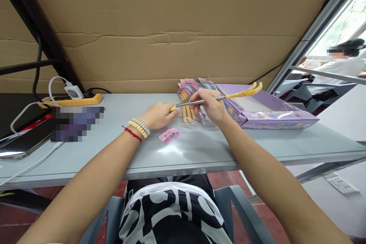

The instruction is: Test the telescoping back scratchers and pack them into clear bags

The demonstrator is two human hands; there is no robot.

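A telescopic back scratcher (197,102) with a metal rod and a yellow, chicken-foot-like claw lies across both hands, slanting up to the right. My left hand (158,115) is closed on its small yellow end. My right hand (211,103) grips the rod near the yellow claw part, which sticks out past the hand. Behind and below my right hand lie several clear-bagged items (187,112) with yellow sticks and pink tops. A small pink printed card (169,135) lies flat on the table, just right of and below my left hand.
An open purple box (280,120) stands on the grey table (200,156) at the right. A yellow power strip (71,101), cables and a phone (25,139) are at the left. Cardboard (171,26) walls the back. Beyond the frame, a person (345,68) sits at the right.
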